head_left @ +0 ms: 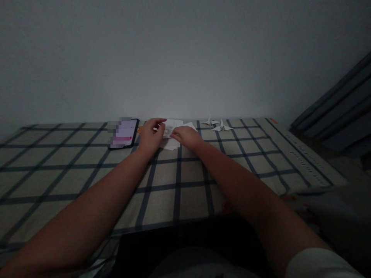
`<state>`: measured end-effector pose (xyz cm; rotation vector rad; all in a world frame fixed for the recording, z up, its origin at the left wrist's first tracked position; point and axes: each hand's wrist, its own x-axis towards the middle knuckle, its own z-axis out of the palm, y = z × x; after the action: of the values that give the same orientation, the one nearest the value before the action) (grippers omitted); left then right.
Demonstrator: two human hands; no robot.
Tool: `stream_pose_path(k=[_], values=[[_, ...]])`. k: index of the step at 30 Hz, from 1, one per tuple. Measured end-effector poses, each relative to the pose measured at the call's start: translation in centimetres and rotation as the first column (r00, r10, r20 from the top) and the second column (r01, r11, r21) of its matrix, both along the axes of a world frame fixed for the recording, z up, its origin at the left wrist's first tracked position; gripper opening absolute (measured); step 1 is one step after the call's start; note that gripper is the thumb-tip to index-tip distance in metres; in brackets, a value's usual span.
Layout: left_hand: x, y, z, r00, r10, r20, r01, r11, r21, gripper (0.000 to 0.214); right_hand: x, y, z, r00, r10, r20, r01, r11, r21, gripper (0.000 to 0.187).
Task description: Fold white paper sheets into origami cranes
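White sheets of paper (pixel 170 145) lie near the wall, under and between my hands. A small piece of folded white paper (pixel 167 131) is at my right hand's fingertips. My right hand (pixel 188 136) is closed, its thumb and forefinger pinched at the edge of that piece. My left hand (pixel 152 134) is at the left side of the paper, fingers loosely curled with a gap between thumb and forefinger. I see nothing gripped in it, though its fingertips are close to the folded piece. Dim light hides the finer folds.
A phone (pixel 124 133) with a lit screen lies left of my hands. Two folded paper cranes, one nearer (pixel 222 126) and one behind (pixel 210 121), sit to the right. A checked cloth (pixel 191 181) covers the table, with a wall (pixel 185 61) behind and a dark curtain (pixel 342 108) at right.
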<state>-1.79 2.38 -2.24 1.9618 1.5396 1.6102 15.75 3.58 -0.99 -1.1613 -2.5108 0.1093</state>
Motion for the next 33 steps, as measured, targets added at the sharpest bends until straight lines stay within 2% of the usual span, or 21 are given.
stream_pose_path(k=[4,8,13,16,20,23,26,29,31,33], values=[[0.1,-0.2,0.0,1.000,-0.003,-0.014,0.003,1.000,0.008,0.025,0.4,0.4,-0.4,0.988,0.031,-0.153,-0.036,0.999,-0.031,0.026],[-0.1,-0.3,0.2,0.996,0.055,-0.076,-0.046,0.993,0.112,0.022,0.7,0.7,-0.8,0.956,0.037,-0.291,-0.050,0.998,-0.036,0.025],[-0.3,-0.4,0.4,0.988,0.097,-0.123,-0.061,0.960,0.272,0.019,0.7,1.0,-1.1,0.943,0.019,-0.333,-0.042,0.997,-0.064,0.025],[-0.2,-0.4,0.4,0.991,0.068,-0.115,-0.030,0.953,0.301,0.017,0.7,1.0,-1.0,0.940,-0.004,-0.341,-0.017,0.998,-0.060,0.022],[0.0,-0.7,0.4,0.998,0.062,-0.034,-0.047,0.941,0.336,0.012,0.9,1.0,-0.9,0.927,-0.062,-0.371,0.050,0.998,-0.042,0.020],[0.1,-0.8,0.4,0.999,0.015,0.037,-0.026,0.952,0.306,0.009,1.0,1.1,-0.9,0.884,-0.079,-0.461,0.080,0.997,-0.018,0.020],[0.4,-0.8,0.2,0.979,-0.120,0.167,0.094,0.983,0.157,0.008,1.0,1.2,-0.8,0.820,-0.043,-0.571,0.087,0.995,0.050,0.019],[1.1,-0.7,0.4,0.883,-0.224,0.412,0.264,0.964,-0.040,0.020,1.2,1.1,-0.7,0.760,0.049,-0.648,0.064,0.987,0.149,0.020],[1.5,-0.7,0.9,0.715,-0.250,0.653,0.427,0.895,-0.125,0.039,1.4,0.9,-0.6,0.763,0.126,-0.634,0.003,0.980,0.198,0.023],[1.7,-0.8,1.6,0.549,-0.230,0.804,0.558,0.817,-0.148,0.056,1.5,1.0,-0.6,0.803,0.193,-0.564,-0.081,0.973,0.218,0.023]])
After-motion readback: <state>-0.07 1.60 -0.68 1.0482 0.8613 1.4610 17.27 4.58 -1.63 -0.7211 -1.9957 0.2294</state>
